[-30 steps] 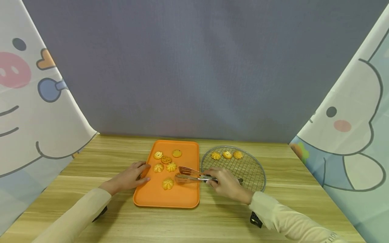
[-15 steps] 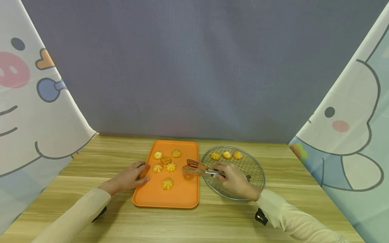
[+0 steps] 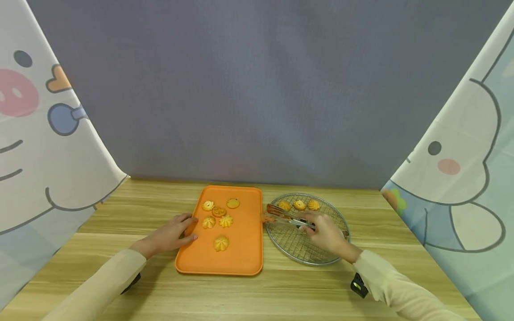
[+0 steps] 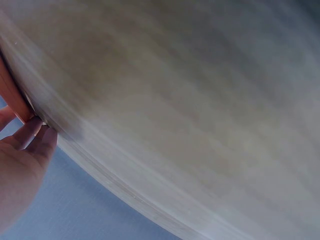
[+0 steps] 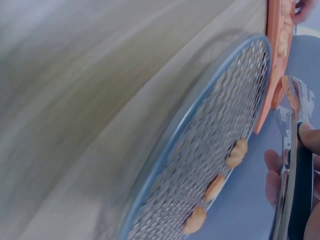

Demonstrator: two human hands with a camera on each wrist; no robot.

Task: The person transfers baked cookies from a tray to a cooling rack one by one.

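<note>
My left hand holds the left rim of the orange tray, fingertips and thumb at its edge. In the left wrist view, fingers touch the tray's side. Several golden cookies lie on the tray. My right hand grips a pair of food tongs with metal arms and dark grips. The tong tips hang above the left edge of the round wire rack. In the right wrist view something round and orange-brown shows at the tips; whether it is a cookie or a reflection is unclear.
Three piped cookies sit in a row at the back of the rack. Tray and rack stand side by side on a wood-grain table. A grey backdrop rises behind, with cartoon-printed panels on both sides.
My right hand has carried the tongs right and slightly back, from over the tray to the rack's left edge. My left hand and the tray's cookies have stayed put.
</note>
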